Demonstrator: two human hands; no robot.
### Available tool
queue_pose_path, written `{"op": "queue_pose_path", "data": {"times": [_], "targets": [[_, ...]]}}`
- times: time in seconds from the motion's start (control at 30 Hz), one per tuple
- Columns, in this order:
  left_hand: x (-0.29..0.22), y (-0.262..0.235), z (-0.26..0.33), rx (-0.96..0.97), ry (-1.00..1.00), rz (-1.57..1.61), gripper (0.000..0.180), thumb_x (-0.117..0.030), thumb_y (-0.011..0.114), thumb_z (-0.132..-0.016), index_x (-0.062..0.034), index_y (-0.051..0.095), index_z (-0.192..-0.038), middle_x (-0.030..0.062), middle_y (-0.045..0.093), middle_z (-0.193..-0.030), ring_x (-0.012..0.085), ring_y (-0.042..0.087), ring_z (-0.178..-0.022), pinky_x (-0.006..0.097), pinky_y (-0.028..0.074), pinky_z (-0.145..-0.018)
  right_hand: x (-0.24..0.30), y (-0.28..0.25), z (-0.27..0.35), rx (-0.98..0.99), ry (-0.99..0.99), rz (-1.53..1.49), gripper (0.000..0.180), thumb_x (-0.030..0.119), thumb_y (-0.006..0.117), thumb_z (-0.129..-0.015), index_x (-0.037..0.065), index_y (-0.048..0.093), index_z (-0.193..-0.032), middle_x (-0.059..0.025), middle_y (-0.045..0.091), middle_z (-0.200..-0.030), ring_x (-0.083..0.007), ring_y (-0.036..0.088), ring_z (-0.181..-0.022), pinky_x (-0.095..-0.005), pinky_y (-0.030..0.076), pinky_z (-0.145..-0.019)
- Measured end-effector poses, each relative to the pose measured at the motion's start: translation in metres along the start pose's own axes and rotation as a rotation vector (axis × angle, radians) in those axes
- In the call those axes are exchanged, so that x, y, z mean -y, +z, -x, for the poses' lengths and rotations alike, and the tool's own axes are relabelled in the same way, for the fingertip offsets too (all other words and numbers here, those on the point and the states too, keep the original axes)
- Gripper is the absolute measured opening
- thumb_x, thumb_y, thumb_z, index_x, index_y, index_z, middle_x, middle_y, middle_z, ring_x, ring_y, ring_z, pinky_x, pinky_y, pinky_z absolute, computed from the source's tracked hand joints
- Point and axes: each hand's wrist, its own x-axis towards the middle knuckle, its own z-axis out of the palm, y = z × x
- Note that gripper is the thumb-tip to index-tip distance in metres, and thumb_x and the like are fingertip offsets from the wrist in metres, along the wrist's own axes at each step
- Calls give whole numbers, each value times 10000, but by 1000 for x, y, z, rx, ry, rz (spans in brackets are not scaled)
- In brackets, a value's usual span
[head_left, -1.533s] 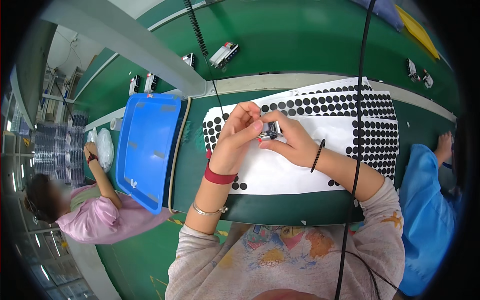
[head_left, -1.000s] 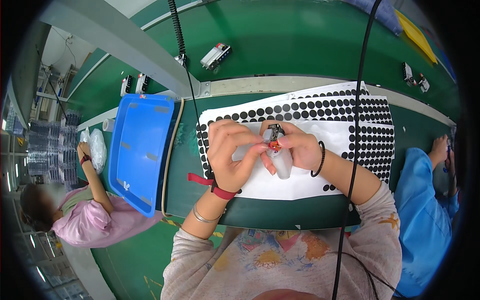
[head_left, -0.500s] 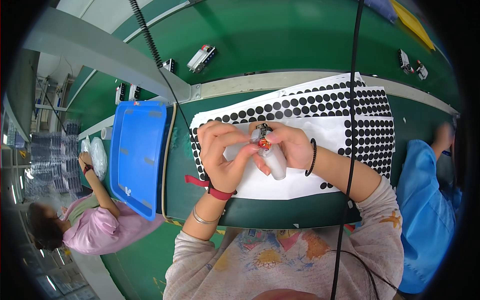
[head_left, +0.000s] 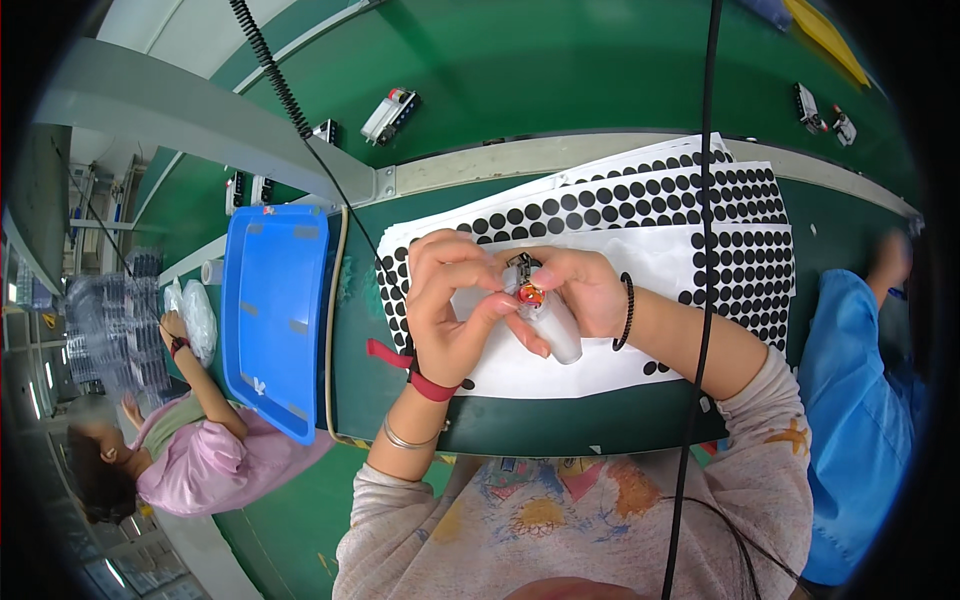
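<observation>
Over the dotted sheets I hold a small white device [head_left: 555, 331] with a smooth, rounded body and an open end showing black and red-orange parts [head_left: 529, 293]. My right hand [head_left: 592, 292] is closed around its body, thumb near the open end. The thumb and fingers of my left hand [head_left: 450, 300] are pinched at the red-orange parts. Whether a small piece lies between those fingertips is hidden. Beneath both hands lie overlapping white sheets with rows of black round stickers [head_left: 740, 260].
A blue tray [head_left: 275, 320] lies to the left beside a beige cable. Similar white devices [head_left: 391, 116] sit on the green belt beyond the metal rail. A black cord [head_left: 705, 200] hangs in front. Co-workers sit at left in pink [head_left: 215, 450] and at right in blue [head_left: 855, 420].
Both hands stay at the device, whose body has tipped slightly and shows a little more of its open end. The whole view has shifted a little. The left co-worker's second hand has come into sight.
</observation>
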Motion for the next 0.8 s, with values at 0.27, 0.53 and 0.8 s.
{"op": "queue_pose_path", "data": {"times": [0.27,0.53,0.8], "targets": [[-3,-2,1,31,71,-51,222,-104,690,-671,-65,570,-854,83,599,-868,291,492,-952,380,381,-837,3,-4,-1,89,6,29,308,319,481,-853,32,465,-963,-165,572,-718,-224,578,-570,-327,471,-524],[-5,1,3,71,10,79,189,-60,646,-688,-52,561,-856,99,579,-892,271,505,-881,363,386,-809,0,-4,5,96,-39,79,334,359,460,-899,34,458,-975,-153,569,-728,-207,573,-565,-310,467,-503],[-6,7,4,48,-23,191,186,-56,642,-708,-52,554,-872,98,570,-881,260,509,-860,353,394,-781,3,-5,7,80,-10,62,353,359,472,-893,21,454,-989,-154,576,-722,-208,566,-543,-297,459,-485]]}}
